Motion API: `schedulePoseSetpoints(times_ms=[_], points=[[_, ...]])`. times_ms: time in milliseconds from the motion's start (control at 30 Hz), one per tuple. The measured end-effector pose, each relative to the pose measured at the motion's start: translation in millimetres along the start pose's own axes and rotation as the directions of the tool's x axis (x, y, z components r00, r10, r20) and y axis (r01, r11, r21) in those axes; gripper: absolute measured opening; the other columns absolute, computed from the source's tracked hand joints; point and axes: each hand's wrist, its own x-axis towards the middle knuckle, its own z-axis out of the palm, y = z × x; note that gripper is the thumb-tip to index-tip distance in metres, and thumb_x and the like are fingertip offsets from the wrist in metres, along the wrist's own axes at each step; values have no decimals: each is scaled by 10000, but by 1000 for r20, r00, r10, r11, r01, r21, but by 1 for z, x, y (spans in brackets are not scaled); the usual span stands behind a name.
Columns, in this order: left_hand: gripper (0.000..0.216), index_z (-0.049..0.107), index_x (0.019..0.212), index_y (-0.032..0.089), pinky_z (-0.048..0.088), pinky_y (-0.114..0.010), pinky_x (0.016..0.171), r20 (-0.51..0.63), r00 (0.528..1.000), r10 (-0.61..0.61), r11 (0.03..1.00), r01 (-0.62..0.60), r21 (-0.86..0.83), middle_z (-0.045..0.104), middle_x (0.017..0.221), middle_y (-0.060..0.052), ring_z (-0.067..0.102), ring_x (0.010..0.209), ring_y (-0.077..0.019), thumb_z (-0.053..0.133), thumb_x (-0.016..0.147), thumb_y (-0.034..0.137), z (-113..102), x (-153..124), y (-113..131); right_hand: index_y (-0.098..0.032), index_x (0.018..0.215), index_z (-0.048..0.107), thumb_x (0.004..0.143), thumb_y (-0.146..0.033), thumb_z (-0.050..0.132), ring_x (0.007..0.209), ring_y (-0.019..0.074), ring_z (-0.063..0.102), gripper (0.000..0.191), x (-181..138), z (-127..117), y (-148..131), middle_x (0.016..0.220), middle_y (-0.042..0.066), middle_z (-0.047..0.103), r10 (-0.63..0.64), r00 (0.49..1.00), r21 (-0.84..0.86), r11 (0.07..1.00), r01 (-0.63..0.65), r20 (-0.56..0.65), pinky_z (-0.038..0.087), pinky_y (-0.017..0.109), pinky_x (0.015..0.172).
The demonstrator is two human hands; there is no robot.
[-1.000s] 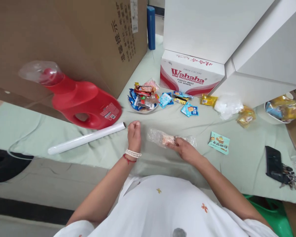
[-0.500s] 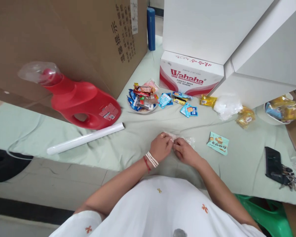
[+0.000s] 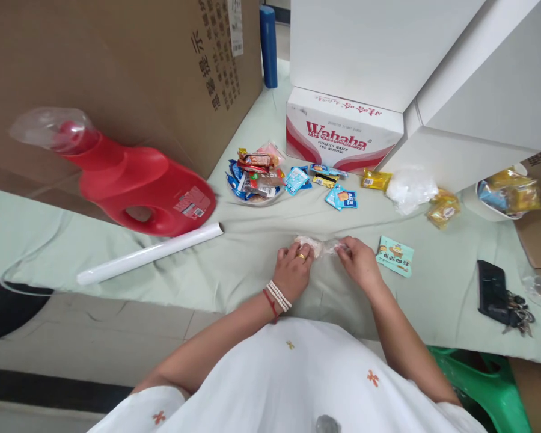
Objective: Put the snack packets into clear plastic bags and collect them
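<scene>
In front of my body a small clear plastic bag [image 3: 329,247] with something pale inside lies on the cloth. My left hand [image 3: 294,267], with a ring and beaded bracelet, has its fingers closed over the pale, fuller end. The thin, crinkled end is pinched by my right hand [image 3: 359,263], so the bag is stretched between both hands. What is inside cannot be made out. To the right of my right hand lies a flat teal snack packet [image 3: 395,256].
A bowl of wrapped snacks [image 3: 256,174] and blue sachets [image 3: 341,196] lie beyond my hands. A red detergent jug [image 3: 148,186] and a white tube [image 3: 151,254] are left, a phone [image 3: 491,291] with keys right. A Wahaba-lettered carton [image 3: 342,135] stands behind.
My hands were close together at the bag; now they are apart. My right hand has moved right and slightly up with the bag's end, and my left fingers now lie over the bag.
</scene>
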Motion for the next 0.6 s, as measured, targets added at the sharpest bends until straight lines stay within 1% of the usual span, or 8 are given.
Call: schedulePoseSetpoints(times_ms=[67,133,267,367,433,467,533,600], points=[[400,659,1338,162,437,-511,946,2,1000,11,1000,-11,-4,666,1402,-159,546,1335,-328,446,1001,130,0,2,1,-212,979,668,1002,-255,495,843,220,600,180,16,3,-25,935,71,660,-70,994,0,998,70,81,447,302,770],[380,695,1274,131,462,-517,978,3,1000,9,999,-8,-46,683,1363,-184,548,1354,-339,451,984,116,-2,3,-2,-193,960,664,999,-175,465,860,215,594,203,30,12,-49,972,91,659,-134,978,-31,990,141,160,433,296,765],[427,706,1252,125,491,-479,1109,-61,998,-18,940,-4,-340,678,1378,-176,579,1355,-304,521,869,97,-11,-9,-27,-160,1003,666,1044,-183,414,961,235,584,256,36,30,-73,1036,129,649,-234,948,-40,968,248,215,445,319,856],[447,687,1261,197,515,-443,1116,-91,961,-262,784,157,-600,689,1377,-110,642,1278,-245,500,861,126,-15,-20,-48,-130,1194,641,1053,-375,494,1093,306,537,319,21,40,-73,1193,184,625,-312,937,-88,941,328,158,447,410,954],[344,695,1197,193,556,-457,1050,-17,879,-476,630,328,-704,737,1266,-116,698,1161,-251,512,908,221,-14,-20,-54,-101,1332,584,987,-441,618,1119,361,498,485,11,49,-73,1322,236,574,-292,947,-179,933,312,133,447,485,957],[311,698,1165,184,575,-455,1013,34,847,-531,559,380,-737,758,1202,-121,719,1099,-253,523,928,283,-13,-17,-54,-94,1378,557,966,-430,650,1117,379,486,539,7,54,-74,1364,255,550,-266,956,-219,932,287,121,447,514,948],[325,704,1136,177,593,-437,973,125,839,-530,443,399,-803,781,1138,-120,741,1036,-249,549,947,390,-13,-9,-50,-103,1418,534,975,-366,630,1096,388,481,524,5,62,-78,1376,266,540,-204,974,-256,941,222,96,449,540,922],[352,712,1129,188,586,-420,989,158,865,-475,362,357,-861,788,1147,-105,742,1062,-247,583,940,455,-18,0,-43,-114,1453,513,1002,-325,568,1070,383,488,501,9,64,-81,1329,260,566,-139,988,-240,959,152,70,452,545,915]])
